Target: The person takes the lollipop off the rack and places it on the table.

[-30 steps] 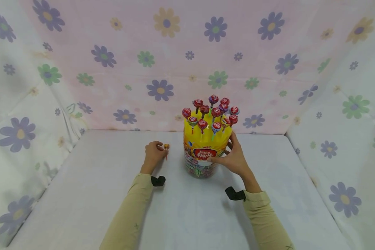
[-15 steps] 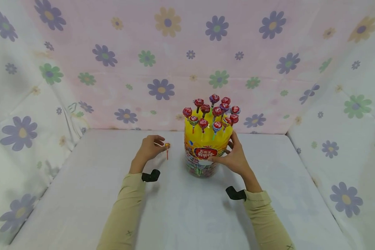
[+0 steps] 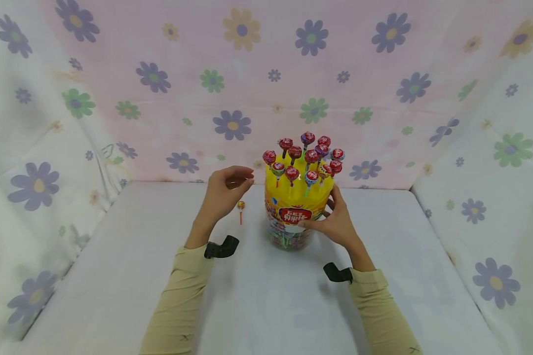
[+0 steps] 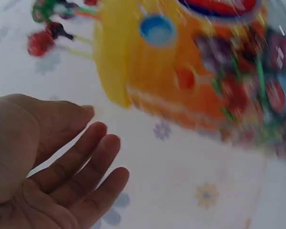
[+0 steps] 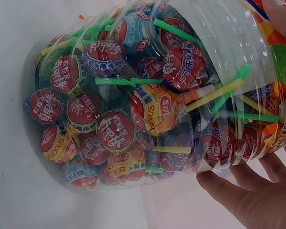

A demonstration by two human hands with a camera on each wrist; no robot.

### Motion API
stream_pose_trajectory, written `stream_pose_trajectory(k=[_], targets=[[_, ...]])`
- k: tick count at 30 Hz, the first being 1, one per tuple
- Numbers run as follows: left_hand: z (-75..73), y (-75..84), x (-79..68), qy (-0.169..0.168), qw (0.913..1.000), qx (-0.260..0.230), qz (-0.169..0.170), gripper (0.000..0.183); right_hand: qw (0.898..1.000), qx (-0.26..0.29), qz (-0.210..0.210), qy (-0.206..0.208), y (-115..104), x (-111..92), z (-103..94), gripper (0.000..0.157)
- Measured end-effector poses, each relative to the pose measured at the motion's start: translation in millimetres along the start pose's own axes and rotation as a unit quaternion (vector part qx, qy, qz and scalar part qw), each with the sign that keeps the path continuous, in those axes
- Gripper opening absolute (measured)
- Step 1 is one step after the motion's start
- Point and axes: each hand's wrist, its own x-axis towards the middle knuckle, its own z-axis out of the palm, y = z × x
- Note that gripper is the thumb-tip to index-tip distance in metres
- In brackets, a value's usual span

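A clear plastic jar (image 3: 288, 231) full of wrapped lollipops stands upright on the white table, under a yellow lid (image 3: 295, 190). Several lollipops (image 3: 311, 157) are stuck in the lid, heads up. My right hand (image 3: 337, 224) grips the jar's right side, thumb across the front by the red label (image 3: 295, 215); the right wrist view shows loose lollipops (image 5: 115, 131) through the wall. Left of the lid is my left hand (image 3: 224, 192), raised, fingers loosely bent with nothing between them (image 4: 62, 162). A single lollipop (image 3: 241, 205) with an orange stick lies on the table below it.
Behind the table (image 3: 266, 296) hangs a pink cloth (image 3: 182, 108) with flowers, close behind the jar. White flowered cloth (image 3: 35, 227) also hangs along the left and right sides. Each wrist carries a black camera mount (image 3: 222, 247).
My left hand has let go of the single lollipop, leaving it on the table, and has risen toward the lid. My right hand keeps its grip on the jar.
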Motion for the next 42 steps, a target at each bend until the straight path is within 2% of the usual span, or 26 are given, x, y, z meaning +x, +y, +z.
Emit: stream_pose_trajectory(k=[7, 15, 29, 36, 42], targets=[[13.3, 27.9, 4.5, 0.053, 0.9948, -0.079, 0.036, 0.024, 1.000, 0.005, -0.001, -0.001, 0, 1, -0.4, 0.105], [33.0, 33.4, 11.5, 0.083, 0.9843, -0.141, 0.066, 0.027, 1.000, 0.001, 0.005, 0.001, 0, 1, -1.5, 0.102], [48.4, 31.1, 16.1, 0.130, 0.9751, -0.140, 0.112, 0.030, 1.000, 0.000, 0.005, -0.001, 0, 1, -1.0, 0.104], [46.7, 33.8, 18.0, 0.139, 0.9715, -0.140, 0.131, 0.031, 1.000, -0.006, 0.007, -0.002, -1, 1, -0.5, 0.103], [42.4, 35.5, 15.1, 0.152, 0.9644, -0.158, 0.147, 0.031, 1.000, 0.001, 0.004, -0.003, 2, 1, 0.4, 0.103]])
